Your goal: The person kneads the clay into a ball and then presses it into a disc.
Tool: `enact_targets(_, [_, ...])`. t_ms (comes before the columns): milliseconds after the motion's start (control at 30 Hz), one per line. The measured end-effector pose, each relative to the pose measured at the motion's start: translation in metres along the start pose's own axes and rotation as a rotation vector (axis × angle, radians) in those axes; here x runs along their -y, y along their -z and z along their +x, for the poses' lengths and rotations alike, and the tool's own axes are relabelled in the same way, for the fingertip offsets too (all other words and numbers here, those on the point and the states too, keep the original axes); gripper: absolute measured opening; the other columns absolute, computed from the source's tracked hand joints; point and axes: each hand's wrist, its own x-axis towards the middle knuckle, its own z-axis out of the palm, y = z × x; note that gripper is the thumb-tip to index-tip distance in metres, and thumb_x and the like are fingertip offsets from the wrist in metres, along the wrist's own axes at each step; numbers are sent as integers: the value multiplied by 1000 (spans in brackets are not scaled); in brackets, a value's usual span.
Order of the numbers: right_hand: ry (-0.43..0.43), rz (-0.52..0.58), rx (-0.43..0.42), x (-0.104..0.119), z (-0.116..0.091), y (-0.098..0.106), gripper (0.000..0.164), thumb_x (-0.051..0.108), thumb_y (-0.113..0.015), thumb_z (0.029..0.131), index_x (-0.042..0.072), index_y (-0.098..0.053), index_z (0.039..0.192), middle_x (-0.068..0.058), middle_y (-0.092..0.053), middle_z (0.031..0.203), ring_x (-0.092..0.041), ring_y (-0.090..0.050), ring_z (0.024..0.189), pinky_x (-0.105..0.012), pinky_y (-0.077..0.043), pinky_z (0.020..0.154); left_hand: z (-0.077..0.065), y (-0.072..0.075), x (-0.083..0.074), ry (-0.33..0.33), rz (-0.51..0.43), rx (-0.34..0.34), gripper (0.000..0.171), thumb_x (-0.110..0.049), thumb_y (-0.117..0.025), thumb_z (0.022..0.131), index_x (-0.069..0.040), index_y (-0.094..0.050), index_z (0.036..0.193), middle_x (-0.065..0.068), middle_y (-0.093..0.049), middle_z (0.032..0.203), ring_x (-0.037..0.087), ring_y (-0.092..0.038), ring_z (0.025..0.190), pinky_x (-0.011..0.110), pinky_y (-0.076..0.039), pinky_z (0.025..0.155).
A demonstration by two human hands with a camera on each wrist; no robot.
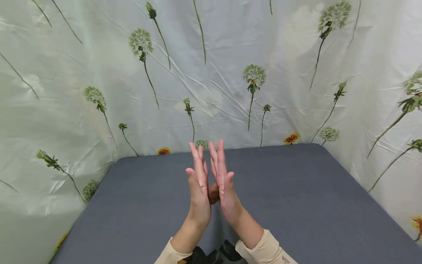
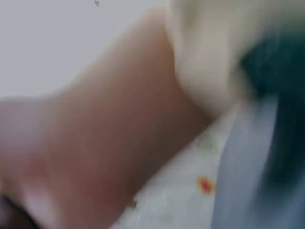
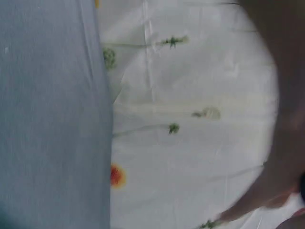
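Note:
In the head view a small brown rounded lump (image 1: 213,193) is held between two upright palms above the grey table. My left hand (image 1: 199,192) presses it from the left side, its fingers straight and pointing up. From the right side my right hand (image 1: 228,194) presses against it, fingers likewise straight. The fingertips of the two hands stand slightly apart. Most of the lump is hidden by the palms, and its material cannot be told. The left wrist view shows a blurred wrist and hand close up; in the right wrist view a dark, blurred hand edge (image 3: 286,143) fills the right.
A grey cloth-covered table (image 1: 296,198) spreads beneath the hands. Behind it and along both sides hangs a pale curtain (image 1: 217,84) printed with dandelions and flowers. Black objects (image 1: 229,250) sit between the cream sleeves (image 1: 263,251) at the bottom edge.

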Motion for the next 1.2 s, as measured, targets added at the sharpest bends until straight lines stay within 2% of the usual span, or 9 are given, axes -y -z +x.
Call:
enact_targets(100, [40, 8, 42, 2, -8, -8, 79, 75, -1, 106, 34, 21, 170, -2, 8, 183, -34, 13, 169, -80, 8, 122, 13, 7, 4, 30, 21, -67, 90, -91, -4, 96, -42, 20, 168, -5, 12, 182, 34, 16, 168, 62, -2, 133])
enact_targets(133, [57, 4, 51, 3, -10, -11, 79, 74, -1, 107, 33, 20, 170, -1, 7, 183, -31, 14, 169, -80, 10, 122, 16, 9, 5, 39, 15, -74, 91, -91, -4, 96, -42, 20, 168, -5, 12, 182, 34, 16, 168, 68, 13, 129])
enact_targets(367, [143, -65, 2, 15, -7, -6, 82, 74, -5, 108, 27, 15, 173, -4, 0, 183, -24, 3, 170, -73, -3, 126, 13, 5, 11, 132, 32, 42, 83, -89, 2, 96, -48, 20, 166, -5, 10, 182, 34, 14, 168, 72, 7, 129])
enact_targets(500, [143, -92, -32, 13, 6, 9, 86, 78, -7, 106, 28, 15, 173, -9, 0, 183, -30, 3, 170, -75, 0, 127, 1, -5, 13, 160, 30, 93, 82, -85, 6, 97, -45, 24, 166, -2, 11, 182, 37, -27, 159, 46, -43, 115])
enact_targets(633, [53, -69, -28, 1, 13, 17, 90, 83, -8, 103, 32, 16, 172, -6, 3, 183, -37, 6, 169, -76, 3, 127, -2, -10, 10, 109, -11, 58, 84, -83, 8, 99, -38, 25, 167, 0, 11, 182, 33, -24, 161, 40, -34, 119])
enact_targets(733, [-23, -47, -3, -10, 8, 14, 90, 83, -5, 102, 32, 18, 171, -7, 6, 183, -44, -2, 168, -73, -12, 128, 2, -7, 4, 33, -23, -4, 86, -83, 5, 100, -35, 21, 169, -2, 8, 182, 24, 13, 169, 58, 7, 133])
enact_targets(867, [-37, -21, 5, -11, -5, 2, 85, 78, -4, 105, 31, 20, 171, -7, 10, 183, -45, 2, 168, -74, -10, 128, 14, 0, -3, -22, 2, -39, 91, -89, -1, 98, -37, 20, 170, -4, 7, 182, 26, 12, 169, 64, 11, 131])
enact_targets(967, [41, -3, 3, 3, -9, -5, 82, 76, -4, 107, 31, 18, 172, -6, 9, 183, -36, 12, 169, -77, 4, 125, 20, 3, 0, 30, 1, -11, 90, -91, -3, 96, -42, 20, 168, -6, 6, 182, 28, 13, 169, 67, 9, 130])
enact_targets(1200, [47, -14, -6, 21, 6, 3, 85, 80, -3, 104, 34, 14, 172, -4, -1, 183, -27, 6, 170, -72, 4, 129, 5, 1, 1, 71, -52, 125, 83, -84, 6, 99, -40, 26, 166, -4, 7, 182, 28, 13, 169, 68, 11, 130])
